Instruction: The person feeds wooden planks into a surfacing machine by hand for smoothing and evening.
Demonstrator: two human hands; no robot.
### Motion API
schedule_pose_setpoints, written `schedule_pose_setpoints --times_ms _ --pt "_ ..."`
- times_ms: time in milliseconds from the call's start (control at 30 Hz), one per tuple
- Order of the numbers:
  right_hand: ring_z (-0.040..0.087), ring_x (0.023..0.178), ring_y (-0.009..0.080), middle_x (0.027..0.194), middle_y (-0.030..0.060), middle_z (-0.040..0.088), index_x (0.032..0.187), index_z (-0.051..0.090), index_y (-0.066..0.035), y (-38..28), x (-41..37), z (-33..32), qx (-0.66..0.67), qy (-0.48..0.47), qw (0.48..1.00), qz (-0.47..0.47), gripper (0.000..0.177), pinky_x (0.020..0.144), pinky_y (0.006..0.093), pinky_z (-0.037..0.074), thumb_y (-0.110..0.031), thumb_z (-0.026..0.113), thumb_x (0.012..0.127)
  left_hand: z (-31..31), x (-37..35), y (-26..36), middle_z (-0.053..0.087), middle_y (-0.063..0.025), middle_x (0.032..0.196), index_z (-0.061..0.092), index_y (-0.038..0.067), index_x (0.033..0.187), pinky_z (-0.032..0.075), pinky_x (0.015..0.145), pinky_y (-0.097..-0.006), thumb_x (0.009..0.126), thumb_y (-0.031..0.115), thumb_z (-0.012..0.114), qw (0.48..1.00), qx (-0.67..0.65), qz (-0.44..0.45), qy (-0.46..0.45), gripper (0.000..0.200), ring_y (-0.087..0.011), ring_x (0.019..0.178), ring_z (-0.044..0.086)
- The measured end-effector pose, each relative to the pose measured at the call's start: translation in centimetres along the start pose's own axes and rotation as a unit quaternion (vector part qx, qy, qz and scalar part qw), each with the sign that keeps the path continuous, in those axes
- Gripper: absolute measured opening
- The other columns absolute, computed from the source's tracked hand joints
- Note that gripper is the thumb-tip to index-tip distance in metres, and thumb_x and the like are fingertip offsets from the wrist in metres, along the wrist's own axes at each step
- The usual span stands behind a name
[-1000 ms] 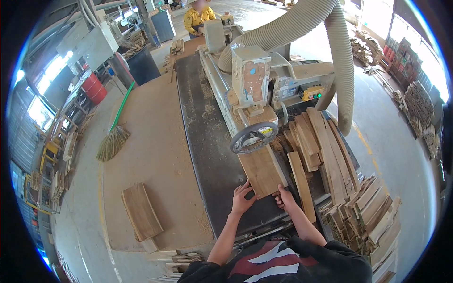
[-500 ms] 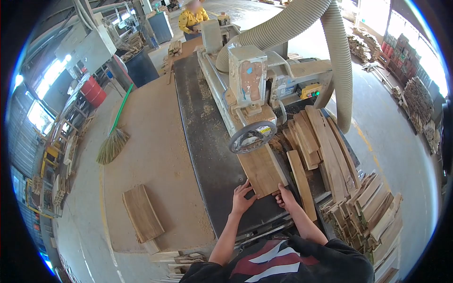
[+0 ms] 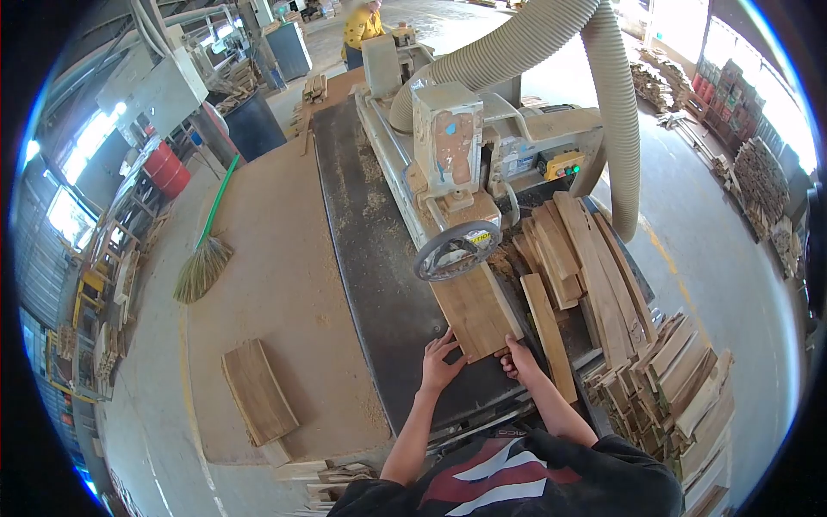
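Note:
A wide wooden board [image 3: 475, 317] lies on the dark machine table [image 3: 401, 370], its far end under the machine [image 3: 450, 151] with the handwheel [image 3: 457, 251]. My left hand [image 3: 442, 362] is at the board's near left corner, fingers spread, fingertips touching its edge. My right hand [image 3: 519, 359] grips the near right corner, with the thumb on top and the fingers curled below. A narrow plank [image 3: 549, 338] lies just right of the board.
Several strips [image 3: 594, 267] lie piled right of the machine, above a stack of offcuts [image 3: 680, 388]. Left are a brown panel [image 3: 267, 319], a loose board [image 3: 259, 392] and a broom [image 3: 205, 263]. A person in yellow [image 3: 363, 30] stands beyond the machine.
The person in yellow has shifted and turned. The whole view has moved slightly. My hands and the board keep nearly the same positions.

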State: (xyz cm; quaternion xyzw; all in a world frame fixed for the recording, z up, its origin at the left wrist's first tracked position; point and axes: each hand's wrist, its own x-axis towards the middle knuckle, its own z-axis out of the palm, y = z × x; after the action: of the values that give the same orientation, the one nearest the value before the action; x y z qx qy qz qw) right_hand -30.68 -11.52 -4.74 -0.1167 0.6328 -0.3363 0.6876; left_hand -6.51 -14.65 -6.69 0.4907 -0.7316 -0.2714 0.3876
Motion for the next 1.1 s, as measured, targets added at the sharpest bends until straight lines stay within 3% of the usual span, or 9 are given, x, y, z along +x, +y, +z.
schedule_pose_setpoints --times_ms 867,1100 --pt "0.041 0.045 0.0088 0.061 -0.0008 0.050 0.093 0.067 -0.003 -0.07 -0.22 0.04 0.000 -0.002 1.000 -0.007 0.060 0.040 0.0238 0.028 -0.057 0.046 0.108 0.09 -0.01 0.02 0.064 -0.0135 0.145 0.077 0.005 0.112 0.044 0.110 -0.0479 0.074 0.026 0.092 1.000 0.023 0.007 0.014 0.047 -0.0358 0.122 0.065" --pt "0.042 0.045 0.0094 0.060 -0.0007 0.050 0.093 0.067 -0.003 -0.13 -0.16 0.02 -0.013 0.001 1.000 -0.004 0.059 0.040 0.0249 0.028 -0.057 0.045 0.108 -0.34 0.04 0.43 0.064 -0.0128 0.145 0.078 0.004 0.108 0.046 0.109 -0.0467 0.074 0.026 0.093 1.000 0.006 0.012 0.017 0.043 -0.0320 0.125 0.065"
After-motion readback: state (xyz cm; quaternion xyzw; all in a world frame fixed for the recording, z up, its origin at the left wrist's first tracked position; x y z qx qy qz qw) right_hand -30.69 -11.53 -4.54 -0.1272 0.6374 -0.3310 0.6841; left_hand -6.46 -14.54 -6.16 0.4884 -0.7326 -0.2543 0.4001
